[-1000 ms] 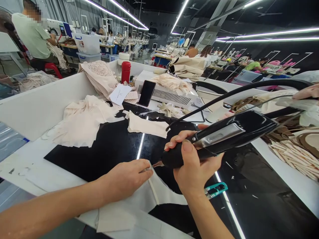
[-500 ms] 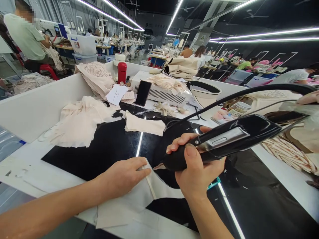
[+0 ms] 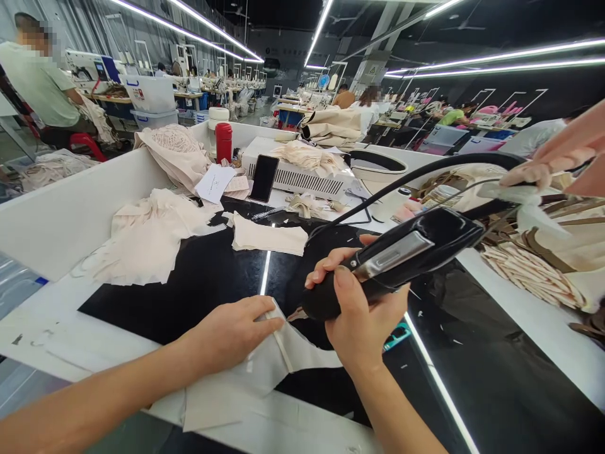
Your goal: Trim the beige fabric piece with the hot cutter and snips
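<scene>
Cutting tool [image 3: 392, 261], gripped in right hand [image 3: 359, 315], tip unmoved at pale fabric [image 3: 283, 353]; left hand [image 3: 231, 331] still flat, pinning it.

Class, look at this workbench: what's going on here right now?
A person works at a black table in a garment workshop. The left hand presses a white fabric piece flat; the right hand grips a black corded tool, its tip at the fabric's edge. Cream fabric piles lie behind. Another person's hand reaches in at right.
</scene>
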Available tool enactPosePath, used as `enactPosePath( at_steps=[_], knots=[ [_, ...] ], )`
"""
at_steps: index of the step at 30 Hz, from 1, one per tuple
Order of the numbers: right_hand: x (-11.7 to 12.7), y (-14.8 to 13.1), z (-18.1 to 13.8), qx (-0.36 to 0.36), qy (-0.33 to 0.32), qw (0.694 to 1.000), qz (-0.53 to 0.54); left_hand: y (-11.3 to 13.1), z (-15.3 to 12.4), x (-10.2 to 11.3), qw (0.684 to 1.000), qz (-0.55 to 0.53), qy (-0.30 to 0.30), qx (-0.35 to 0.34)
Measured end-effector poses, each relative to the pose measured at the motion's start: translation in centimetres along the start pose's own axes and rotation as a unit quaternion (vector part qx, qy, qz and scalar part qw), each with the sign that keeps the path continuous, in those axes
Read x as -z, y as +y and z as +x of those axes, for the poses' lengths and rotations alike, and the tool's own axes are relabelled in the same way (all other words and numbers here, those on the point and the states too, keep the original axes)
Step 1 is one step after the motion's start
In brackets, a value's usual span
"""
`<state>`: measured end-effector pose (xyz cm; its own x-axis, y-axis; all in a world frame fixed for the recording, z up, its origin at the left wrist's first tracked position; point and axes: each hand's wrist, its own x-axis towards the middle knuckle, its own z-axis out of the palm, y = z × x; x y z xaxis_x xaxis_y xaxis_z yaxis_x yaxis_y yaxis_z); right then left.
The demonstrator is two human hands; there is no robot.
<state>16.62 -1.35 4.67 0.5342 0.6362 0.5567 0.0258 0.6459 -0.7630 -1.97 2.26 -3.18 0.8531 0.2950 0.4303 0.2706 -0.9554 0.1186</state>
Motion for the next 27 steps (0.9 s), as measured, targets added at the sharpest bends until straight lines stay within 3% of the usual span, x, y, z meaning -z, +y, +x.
enactPosePath(
  at_steps=[7, 15, 27],
  knots=[
    [1.4, -1.5, 0.1, 0.01, 0.012, 1.0, -0.002, 0.3, 0.9, 1.1, 0.999, -0.003, 0.02, -0.034],
    [1.7, -1.8, -0.5, 0.006, 0.022, 1.0, 0.0, 2.0, 1.9, 1.1, 0.998, -0.015, -0.044, -0.04],
    [0.7, -1.3, -1.0, 0.003, -0.001, 1.0, 0.008, 2.3, 0.9, 0.5, 0.999, -0.013, -0.01, -0.037]
  ],
)
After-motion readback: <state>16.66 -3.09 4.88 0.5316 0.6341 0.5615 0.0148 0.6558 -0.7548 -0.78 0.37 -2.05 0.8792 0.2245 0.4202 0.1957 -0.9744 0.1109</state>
